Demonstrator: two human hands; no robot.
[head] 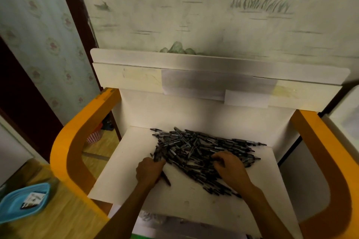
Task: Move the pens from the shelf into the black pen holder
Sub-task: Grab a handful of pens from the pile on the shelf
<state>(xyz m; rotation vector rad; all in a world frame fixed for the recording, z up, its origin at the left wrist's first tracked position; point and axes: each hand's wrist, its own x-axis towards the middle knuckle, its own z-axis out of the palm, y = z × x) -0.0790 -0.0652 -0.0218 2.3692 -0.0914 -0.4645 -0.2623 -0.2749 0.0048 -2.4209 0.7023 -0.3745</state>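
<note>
lying in a loose heap on the white shelf [124, 170], many dark pens [196, 149]. left hand [149, 170] grips a bundle, fingers curled; right hand [230, 167] rests on the heap, fingers curled among pens. orange frame [77, 141] flanks it.

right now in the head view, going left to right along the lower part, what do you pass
blue tray → left orange frame arm → left hand, gripping a bunch of pens → pile of pens → right hand resting on the pile → right orange frame arm
</note>
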